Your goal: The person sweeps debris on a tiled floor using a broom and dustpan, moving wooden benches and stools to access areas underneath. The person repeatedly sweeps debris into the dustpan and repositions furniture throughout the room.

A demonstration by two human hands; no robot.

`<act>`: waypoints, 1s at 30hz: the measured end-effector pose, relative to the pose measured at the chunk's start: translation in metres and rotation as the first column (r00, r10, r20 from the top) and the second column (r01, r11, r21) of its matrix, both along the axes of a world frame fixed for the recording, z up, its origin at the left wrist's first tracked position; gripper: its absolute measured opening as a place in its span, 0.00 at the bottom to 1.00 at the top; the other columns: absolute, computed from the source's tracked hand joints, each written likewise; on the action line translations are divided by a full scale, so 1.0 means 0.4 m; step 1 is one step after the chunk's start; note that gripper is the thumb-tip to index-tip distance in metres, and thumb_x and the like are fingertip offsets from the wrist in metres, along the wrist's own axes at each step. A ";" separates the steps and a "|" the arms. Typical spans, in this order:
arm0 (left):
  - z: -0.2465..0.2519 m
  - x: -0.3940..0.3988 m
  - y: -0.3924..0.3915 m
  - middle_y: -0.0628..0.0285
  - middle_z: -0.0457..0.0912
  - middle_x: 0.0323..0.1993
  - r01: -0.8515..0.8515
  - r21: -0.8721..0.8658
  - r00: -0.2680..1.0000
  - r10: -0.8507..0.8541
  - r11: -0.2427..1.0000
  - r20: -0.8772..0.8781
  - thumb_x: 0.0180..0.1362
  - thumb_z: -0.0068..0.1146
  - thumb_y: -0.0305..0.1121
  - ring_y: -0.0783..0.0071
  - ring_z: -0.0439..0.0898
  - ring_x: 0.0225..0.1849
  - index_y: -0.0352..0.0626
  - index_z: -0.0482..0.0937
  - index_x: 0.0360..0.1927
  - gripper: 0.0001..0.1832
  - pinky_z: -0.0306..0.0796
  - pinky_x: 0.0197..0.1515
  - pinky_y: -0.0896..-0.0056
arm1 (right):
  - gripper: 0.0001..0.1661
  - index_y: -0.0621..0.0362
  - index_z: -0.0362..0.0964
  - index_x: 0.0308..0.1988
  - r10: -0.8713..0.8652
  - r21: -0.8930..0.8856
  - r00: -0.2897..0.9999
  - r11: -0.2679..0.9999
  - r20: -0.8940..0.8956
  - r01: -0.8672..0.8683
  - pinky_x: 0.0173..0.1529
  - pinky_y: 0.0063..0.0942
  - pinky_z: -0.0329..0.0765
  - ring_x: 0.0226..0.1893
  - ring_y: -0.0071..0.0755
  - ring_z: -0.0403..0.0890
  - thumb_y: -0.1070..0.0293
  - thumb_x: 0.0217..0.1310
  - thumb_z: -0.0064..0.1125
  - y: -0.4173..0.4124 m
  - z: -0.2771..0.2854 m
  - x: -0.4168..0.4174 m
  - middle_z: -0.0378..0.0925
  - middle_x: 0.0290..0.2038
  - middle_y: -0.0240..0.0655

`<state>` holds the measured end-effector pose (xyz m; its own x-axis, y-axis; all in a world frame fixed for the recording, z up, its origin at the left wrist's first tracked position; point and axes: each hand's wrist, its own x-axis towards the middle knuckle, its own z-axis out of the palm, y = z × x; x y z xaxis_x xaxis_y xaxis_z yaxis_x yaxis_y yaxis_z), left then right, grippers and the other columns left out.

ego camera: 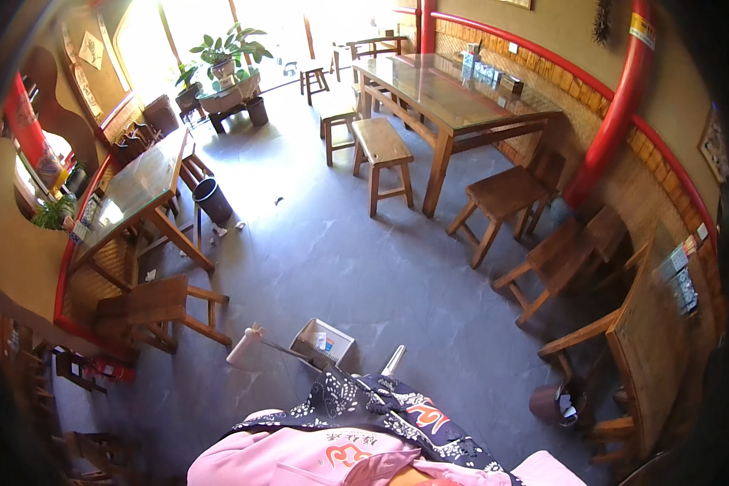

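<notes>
Neither my left hand nor my right hand is in view. Below me are my pink shirt and a dark apron with a white floral pattern. A light-coloured dustpan lies on the grey floor just past the apron, with paper and a blue-and-orange scrap inside. To its left is a pale pink object, seemingly a broom head, joined to a thin dark stick that runs toward the dustpan and apron. A pale, tapered object pokes out beyond the apron; I cannot tell what it is.
Glass-topped wooden tables line both sides, with wooden stools and chairs around them. White scraps litter the floor by a black bin. A brown bin stands right; potted plants stand far off.
</notes>
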<state>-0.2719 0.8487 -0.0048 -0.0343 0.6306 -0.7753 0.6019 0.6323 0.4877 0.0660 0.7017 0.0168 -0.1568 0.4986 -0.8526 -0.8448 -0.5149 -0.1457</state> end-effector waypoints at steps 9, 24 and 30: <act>0.014 0.032 -0.114 0.59 0.74 0.43 0.232 -0.018 0.972 -0.232 0.973 -0.025 0.48 0.59 0.49 0.68 0.71 0.41 0.43 0.72 0.48 0.28 0.69 0.33 0.64 | 0.18 0.63 0.66 0.34 -0.043 -0.033 0.999 0.999 0.010 0.044 0.31 0.41 0.77 0.21 0.45 0.75 0.57 0.54 0.52 -0.100 -0.027 0.057 0.69 0.18 0.39; 0.040 0.117 -0.153 0.63 0.76 0.37 0.495 -0.038 0.868 -0.496 0.868 -0.023 0.53 0.56 0.42 0.73 0.71 0.33 0.42 0.74 0.45 0.19 0.67 0.30 0.73 | 0.21 0.50 0.52 0.15 -0.464 -0.297 0.866 0.867 -0.185 0.401 0.14 0.22 0.58 0.09 0.25 0.60 0.56 0.53 0.50 -0.167 0.063 0.114 0.58 0.10 0.27; 0.052 0.113 -0.142 0.64 0.77 0.35 0.581 -0.063 0.812 -0.583 0.811 -0.015 0.56 0.55 0.39 0.76 0.71 0.30 0.41 0.75 0.43 0.16 0.66 0.29 0.76 | 0.21 0.51 0.51 0.15 -0.587 -0.342 0.728 0.806 -0.354 0.483 0.13 0.19 0.60 0.09 0.23 0.60 0.58 0.52 0.50 -0.210 0.012 0.111 0.56 0.11 0.28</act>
